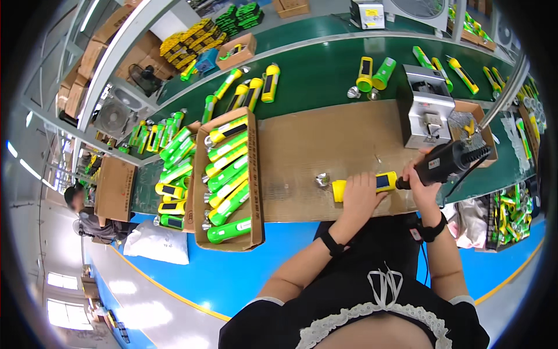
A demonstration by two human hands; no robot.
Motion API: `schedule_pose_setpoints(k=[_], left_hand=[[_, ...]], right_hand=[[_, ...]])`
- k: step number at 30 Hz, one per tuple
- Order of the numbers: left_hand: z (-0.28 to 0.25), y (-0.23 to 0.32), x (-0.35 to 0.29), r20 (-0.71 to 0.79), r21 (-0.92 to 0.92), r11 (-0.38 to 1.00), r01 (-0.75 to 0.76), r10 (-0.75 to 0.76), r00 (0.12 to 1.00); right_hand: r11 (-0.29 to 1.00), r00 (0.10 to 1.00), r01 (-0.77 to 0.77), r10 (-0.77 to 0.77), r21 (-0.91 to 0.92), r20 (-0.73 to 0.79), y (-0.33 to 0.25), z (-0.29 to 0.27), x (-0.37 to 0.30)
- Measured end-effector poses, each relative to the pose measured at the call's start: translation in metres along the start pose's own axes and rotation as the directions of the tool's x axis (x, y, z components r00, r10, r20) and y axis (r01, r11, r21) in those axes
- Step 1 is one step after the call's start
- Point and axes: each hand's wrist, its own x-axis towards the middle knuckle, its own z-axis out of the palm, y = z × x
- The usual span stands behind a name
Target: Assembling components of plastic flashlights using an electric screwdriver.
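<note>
Yellow plastic shows under the left hand [361, 195], which lies curled over a yellow flashlight [363, 185] and presses it flat on the brown cardboard mat [325, 145], at about three o'clock from the picture's centre; the grip seems meant to keep the body from rolling or twisting. At the flashlight's three o'clock end the right hand [423, 183] is wrapped around a black electric screwdriver [450, 163], fingers closed about its barrel, the tip meeting the flashlight's end so the tool lines up with its length. A cable trails from the screwdriver toward four o'clock. Just beside the flashlight's wide end, at nine o'clock from it, stands a small silver reflector cup [322, 180], near enough to be picked up without reaching. Further toward nine o'clock a cardboard tray [256, 174] holds green and yellow flashlights [229, 174] laid side by side in a row, their heads pointing the same way, which keeps them tidy and easy to take one at a time. At one o'clock a grey metal machine [427, 107] sits at the mat's edge, and beyond it, toward twelve, more flashlights [372, 72] lie loose on the green conveyor belt [314, 70]. Far off at nine o'clock another person [87, 215] sits by cardboard boxes.
</note>
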Motion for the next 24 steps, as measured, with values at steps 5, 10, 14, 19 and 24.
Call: schedule_pose_setpoints(k=[5, 10, 14, 19, 24], left_hand=[[-0.001, 0.003, 0.001, -0.059, -0.044, 0.998, -0.053, 0.05, 0.997], [0.006, 0.006, 0.005, -0.054, -0.059, 0.994, -0.095, 0.092, 0.994], [-0.005, 0.0, 0.004, 0.078, -0.07, 0.998, -0.008, 0.014, 0.997], [-0.044, -0.015, 0.003, 0.038, -0.291, 0.957, -0.022, 0.035, 0.999], [-0.043, -0.038, -0.005, 0.073, -0.148, 0.989, 0.011, 0.0, 0.997]], right_hand=[[1.0, 0.999, -0.009, 0.009, 0.01, -0.036, -0.004, 0.0, 0.004], [0.997, 0.998, 0.058, -0.057, 0.05, -0.028, -0.03, -0.015, 0.012], [0.949, 0.925, 0.314, -0.298, 0.031, -0.237, -0.057, -0.026, 0.06], [0.93, 0.876, 0.337, -0.367, -0.145, -0.315, -0.05, -0.048, 0.112], [0.936, 0.892, 0.266, -0.33, -0.233, -0.308, -0.042, -0.053, 0.12]])
